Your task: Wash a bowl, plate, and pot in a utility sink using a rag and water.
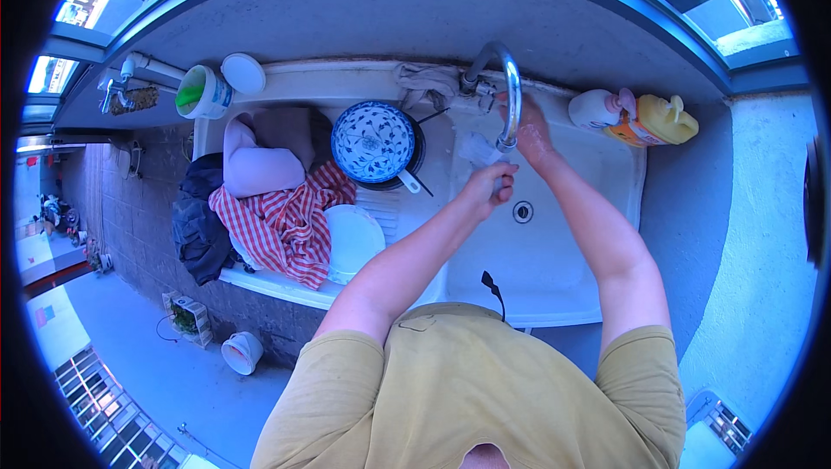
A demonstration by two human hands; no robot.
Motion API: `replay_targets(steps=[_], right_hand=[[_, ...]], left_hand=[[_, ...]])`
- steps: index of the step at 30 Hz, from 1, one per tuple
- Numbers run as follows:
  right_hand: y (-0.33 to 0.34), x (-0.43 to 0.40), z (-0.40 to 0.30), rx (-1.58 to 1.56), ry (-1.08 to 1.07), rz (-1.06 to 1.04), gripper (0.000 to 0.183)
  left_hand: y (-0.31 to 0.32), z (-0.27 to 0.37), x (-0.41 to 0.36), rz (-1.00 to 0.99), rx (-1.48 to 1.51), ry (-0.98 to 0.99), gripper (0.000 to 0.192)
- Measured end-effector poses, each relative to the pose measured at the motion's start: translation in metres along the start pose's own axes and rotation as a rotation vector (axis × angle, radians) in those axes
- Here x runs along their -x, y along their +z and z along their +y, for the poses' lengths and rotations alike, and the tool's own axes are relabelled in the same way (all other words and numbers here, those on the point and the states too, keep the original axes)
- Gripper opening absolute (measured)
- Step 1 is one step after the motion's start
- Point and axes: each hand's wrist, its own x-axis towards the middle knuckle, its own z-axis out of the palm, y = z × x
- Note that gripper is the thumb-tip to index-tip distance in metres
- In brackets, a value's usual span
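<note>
My left hand [491, 186], with curled fingers, is below the spout of a curved metal faucet [513, 89] over the white sink basin [539, 261]. It looks closed around something small, which I cannot make out. My right hand [527, 125] reaches behind the spout, near the faucet's handle; its fingers are partly hidden by the spout. A clear, blurred patch, water or thin plastic, shows just left of the spout's end. Left of the basin, a blue-and-white patterned bowl or lid [372, 141] rests on a dark pan [419, 151].
A white plate [355, 241], a red checked cloth [279, 228] and dark clothing [204, 222] lie on the left drainboard. A grey rag [428, 79] sits by the faucet. A yellow pump bottle [662, 121] and a white bottle [592, 110] stand at the right rim. A white tub [211, 95] is at the back left.
</note>
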Motion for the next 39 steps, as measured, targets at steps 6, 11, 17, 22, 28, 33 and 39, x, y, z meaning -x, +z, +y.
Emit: replay_targets(steps=[6,11,17,22,28,33,39], right_hand=[[0.001,-0.017,-0.02,0.997,-0.648,-0.075,0.017],[0.013,-0.059,0.004,1.055,-0.486,-0.276,0.018],[-0.006,-0.04,-0.013,0.812,-0.9,-0.237,0.017],[-0.004,-0.053,0.005,0.666,-0.506,-0.292,0.018],[0.005,-0.045,0.025,-0.486,0.072,-0.088,0.041],[0.006,0.06,0.008,-1.129,0.423,-0.528,0.049],[-0.013,0.142,-0.048,-1.807,-0.173,-0.921,0.04]], left_hand=[[0.006,0.002,0.01,-0.089,0.299,-0.165,0.018],[-0.004,-0.011,0.014,-0.175,0.403,-0.248,0.021],[-0.019,-0.03,0.039,-0.199,0.486,-0.32,0.021],[-0.016,-0.038,0.048,-0.257,0.436,-0.341,0.019],[-0.009,-0.037,0.057,-0.464,0.432,-0.348,0.018],[0.006,-0.033,0.079,-0.72,0.53,-0.306,0.024],[0.061,-0.033,0.111,-1.141,0.52,-0.189,0.036]])
